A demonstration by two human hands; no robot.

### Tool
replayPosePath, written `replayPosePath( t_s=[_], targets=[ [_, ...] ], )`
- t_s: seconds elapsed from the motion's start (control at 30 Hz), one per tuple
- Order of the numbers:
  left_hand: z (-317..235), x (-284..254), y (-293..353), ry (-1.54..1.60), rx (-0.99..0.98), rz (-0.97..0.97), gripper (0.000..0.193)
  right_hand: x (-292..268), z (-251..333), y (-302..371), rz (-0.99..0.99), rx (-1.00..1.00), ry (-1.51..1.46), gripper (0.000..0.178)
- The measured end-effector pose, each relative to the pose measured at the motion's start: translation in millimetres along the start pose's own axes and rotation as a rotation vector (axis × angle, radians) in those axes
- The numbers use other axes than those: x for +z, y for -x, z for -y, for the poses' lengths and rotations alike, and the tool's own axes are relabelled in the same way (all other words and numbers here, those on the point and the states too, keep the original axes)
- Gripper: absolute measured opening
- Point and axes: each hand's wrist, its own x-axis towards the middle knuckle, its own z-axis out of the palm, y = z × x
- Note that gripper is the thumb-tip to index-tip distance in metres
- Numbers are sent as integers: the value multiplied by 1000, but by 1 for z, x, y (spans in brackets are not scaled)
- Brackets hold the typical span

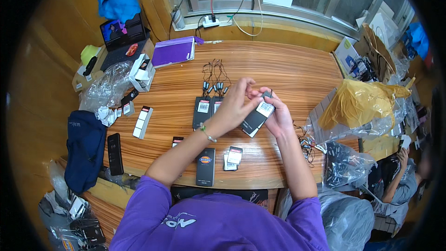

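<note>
Above the middle of the table, my right hand (pixel 280 115) grips a small stack of black hang tags (pixel 253 120) with a white label on top. My left hand (pixel 238 104) is closed at the upper end of these tags, its thumb against them; whatever its fingertips pinch is too small to make out. To the left, partly behind my left wrist, lie piles of black hang tags (pixel 202 114) with black strings (pixel 214 71) spread above them. Nearer me are a black printed card (pixel 205 169) and a few small white-labelled tags (pixel 233 157).
At left are a stack of label cards (pixel 142 122), a phone (pixel 114 154), a navy pouch (pixel 85 151), an open laptop (pixel 121 35) and a purple book (pixel 173 52). Loose strings (pixel 306 146) and yellow plastic wrap (pixel 360 104) lie at right. Another person (pixel 400 183) sits at far right.
</note>
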Motion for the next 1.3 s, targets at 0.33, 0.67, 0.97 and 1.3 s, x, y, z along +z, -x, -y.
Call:
replayPosePath(
  t_s=[0.33, 0.67, 0.97, 1.3],
  targets=[
    [19, 13, 14, 490, -63, 73, 56, 25, -20, -6, -53, -112, 44, 26],
    [39, -24, 33, 505, -82, 133, 33, 36, -20, -34, -79, 26, 198, 31],
    [89, -95, 31, 594, -322, 69, 31, 55, -15, -109, 90, 63, 424, 28],
    [115, -57, 30, 435, -401, 89, 31, 56, 18, -173, -13, -94, 632, 28]
  ],
)
